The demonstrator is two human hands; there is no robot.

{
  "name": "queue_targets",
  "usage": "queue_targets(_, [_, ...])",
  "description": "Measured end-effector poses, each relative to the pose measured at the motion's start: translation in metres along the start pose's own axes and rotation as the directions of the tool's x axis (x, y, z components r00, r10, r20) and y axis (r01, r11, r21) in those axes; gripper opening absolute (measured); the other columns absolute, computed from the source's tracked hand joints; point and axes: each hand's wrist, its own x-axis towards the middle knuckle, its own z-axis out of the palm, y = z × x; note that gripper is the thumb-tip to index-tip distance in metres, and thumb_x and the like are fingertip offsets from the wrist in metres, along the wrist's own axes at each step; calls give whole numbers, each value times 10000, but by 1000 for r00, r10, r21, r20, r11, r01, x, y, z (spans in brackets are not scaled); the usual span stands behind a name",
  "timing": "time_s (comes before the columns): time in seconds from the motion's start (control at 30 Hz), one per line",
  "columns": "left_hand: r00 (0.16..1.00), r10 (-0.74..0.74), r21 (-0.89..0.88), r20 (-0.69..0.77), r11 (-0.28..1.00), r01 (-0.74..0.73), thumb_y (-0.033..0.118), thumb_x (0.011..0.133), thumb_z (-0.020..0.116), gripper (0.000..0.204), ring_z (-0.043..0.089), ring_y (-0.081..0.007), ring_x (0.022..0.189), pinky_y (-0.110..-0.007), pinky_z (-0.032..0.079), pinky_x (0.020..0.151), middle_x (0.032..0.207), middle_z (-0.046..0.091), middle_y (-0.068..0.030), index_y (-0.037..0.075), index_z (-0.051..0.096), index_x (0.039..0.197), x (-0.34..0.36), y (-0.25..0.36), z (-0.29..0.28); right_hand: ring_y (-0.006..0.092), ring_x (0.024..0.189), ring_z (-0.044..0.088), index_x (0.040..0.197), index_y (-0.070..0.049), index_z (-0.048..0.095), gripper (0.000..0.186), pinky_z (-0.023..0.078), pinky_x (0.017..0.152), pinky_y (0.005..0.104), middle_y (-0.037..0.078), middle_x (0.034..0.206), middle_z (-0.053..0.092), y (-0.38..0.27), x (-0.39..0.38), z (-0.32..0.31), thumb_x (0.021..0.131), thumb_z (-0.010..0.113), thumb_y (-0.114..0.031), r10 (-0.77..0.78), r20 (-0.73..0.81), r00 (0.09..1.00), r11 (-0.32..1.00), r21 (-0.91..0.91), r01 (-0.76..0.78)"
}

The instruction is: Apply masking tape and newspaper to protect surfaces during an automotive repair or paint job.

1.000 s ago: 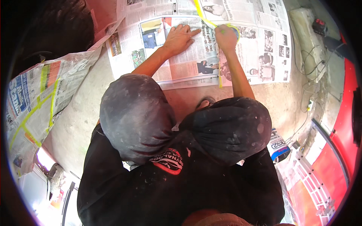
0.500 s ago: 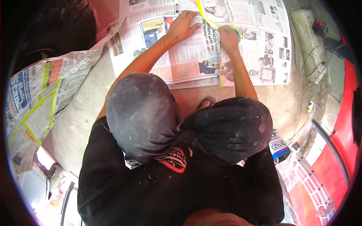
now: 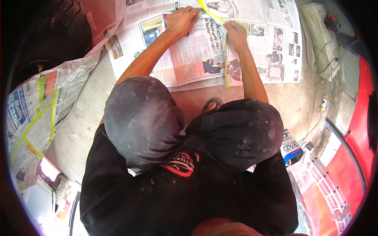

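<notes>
Across the upper middle of the newspaper sheets (image 3: 183, 67), we see a strip of yellow tape (image 3: 211, 15) slanting down from the top edge of the view to the right hand (image 3: 235, 34). That hand is closed on a roll of yellow tape (image 3: 246, 28), most of it hidden by the palm; only its bright rim shows along the hand's outer side. Left of the strip, we find the left hand (image 3: 182, 21) over the paper, its fingers half curled and close together; we cannot tell whether they pinch anything. Below the right hand, a second yellow strip (image 3: 227, 80) marks the lower end of the join where the printed pages meet, and the sheets lie spread on a concrete floor (image 3: 78, 137).

Nearer to us are two bent knees in dusty dark trousers (image 3: 143, 118), with a sandalled foot (image 3: 212, 105) between them and a black shirt (image 3: 189, 200) below. To the left, we make out a newspaper covering (image 3: 33, 122) crossed with yellow tape, beside a large black rounded object (image 3: 55, 39). To the right, we notice thin cables (image 3: 321, 65) by a pale ledge (image 3: 325, 43), a red panel (image 3: 359, 118) and a white slotted frame (image 3: 325, 185).
</notes>
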Motion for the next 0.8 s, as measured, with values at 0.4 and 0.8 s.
queue_targets(0.4, [987,137,-28,-84,990,-140,266,973,629,180,694,-345,859,-475,522,845,880,710,-140,97,571,995,-30,6,-20,161,720,640,888,-29,744,199,497,689,317,61,779,717,-8,-3,-12,888,690,-220,-130,-117,985,929,-361,80])
queue_targets(0.8, [931,-363,210,34,914,348,514,939,645,483,728,-432,840,-557,559,746,869,743,-231,99,675,1185,-61,-6,-117,266,801,704,966,-39,759,313,523,778,376,138,867,756,12,0,-15,868,669,-322,-163,-137,977,943,-313,113])
